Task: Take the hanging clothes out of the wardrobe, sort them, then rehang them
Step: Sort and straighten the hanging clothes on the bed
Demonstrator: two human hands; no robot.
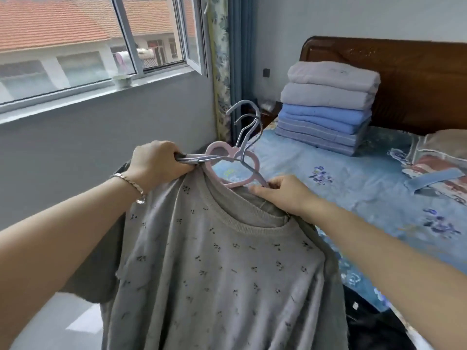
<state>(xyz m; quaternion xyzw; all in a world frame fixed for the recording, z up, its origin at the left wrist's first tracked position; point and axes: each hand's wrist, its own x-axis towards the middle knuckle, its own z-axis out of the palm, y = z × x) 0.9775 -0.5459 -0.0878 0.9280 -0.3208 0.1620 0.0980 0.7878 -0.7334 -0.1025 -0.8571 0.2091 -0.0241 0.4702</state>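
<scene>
While the left hand (158,161) gripped the bunched hangers (219,145) and the right hand (280,194) pinched the collar of the grey top (214,261), it hung just left of the bed (353,198), apparently mid-sorting. A dark garment (374,329) lay near right, and rehanging remained to do.

The top (227,274) is grey, with a pattern of small dark flowers. The second top (262,210) under it is plain grey. There is a pink hanger (228,154) and there are blue-grey hangers (259,117). The bed sheet (353,193) is light blue with purple-blue flowers. In the pile of folded clothes (328,107) the two upper pieces are pale grey, the middle ones blue, the lowest blue-grey with stripes. The headboard (404,79) is dark red-brown.
</scene>
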